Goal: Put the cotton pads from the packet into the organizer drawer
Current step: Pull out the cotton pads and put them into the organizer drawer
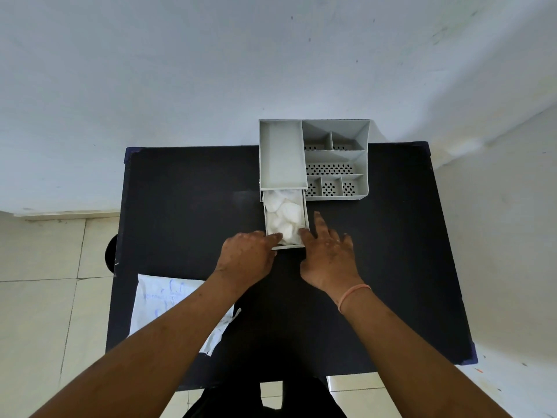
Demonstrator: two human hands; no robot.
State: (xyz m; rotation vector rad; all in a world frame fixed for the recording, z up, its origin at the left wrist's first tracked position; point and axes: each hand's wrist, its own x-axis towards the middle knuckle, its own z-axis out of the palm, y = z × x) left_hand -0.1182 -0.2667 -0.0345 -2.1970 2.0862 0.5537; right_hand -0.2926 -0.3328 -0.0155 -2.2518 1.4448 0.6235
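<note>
With cotton pads (284, 215) filling the open drawer (306, 220), both hands, left hand (245, 257) and right hand (328, 254), rest loose-fingered, gripping nothing, on its near corners, seemingly ready to push it shut.

text: blue print on the white packet (156, 300) at the table's near-left corner | legibility: too blurred and faint to read, partly hidden by the left forearm | other readable labels, numbers, signs: none
</note>
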